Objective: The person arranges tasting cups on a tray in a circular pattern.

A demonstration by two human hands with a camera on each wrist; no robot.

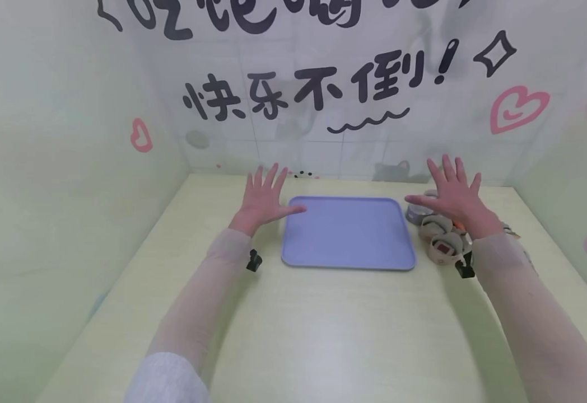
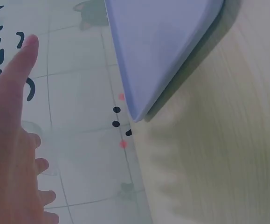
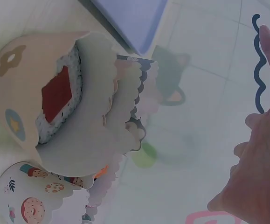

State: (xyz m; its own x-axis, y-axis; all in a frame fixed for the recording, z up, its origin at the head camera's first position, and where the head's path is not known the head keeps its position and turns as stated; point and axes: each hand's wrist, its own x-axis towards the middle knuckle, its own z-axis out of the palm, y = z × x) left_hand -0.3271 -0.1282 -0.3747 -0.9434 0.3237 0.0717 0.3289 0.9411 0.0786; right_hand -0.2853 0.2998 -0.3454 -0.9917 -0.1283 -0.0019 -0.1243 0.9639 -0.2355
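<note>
My left hand [image 1: 263, 201] is raised with fingers spread and straight, beside the left edge of a lilac tray [image 1: 349, 232]. It holds nothing. In the left wrist view its thumb [image 2: 25, 58] points upward, apart from the tray's corner. On the other side, my right hand [image 1: 455, 196] is also spread, empty, and overlaps a cluster of scalloped paper cups [image 1: 439, 258] in the head view. Seen closely, a beige cup [image 3: 13, 84] lies around a rice roll piece [image 3: 55, 98] with a red centre. Below it sits a white cup [image 3: 13, 193] with cookie prints.
The pale wooden table [image 1: 344, 330] runs up to a back wall [image 1: 298, 157] printed with writing and hearts. Side walls flank it at left and right. Black clips [image 1: 254, 261] show at both wrists. My right hand hides part of the cup cluster.
</note>
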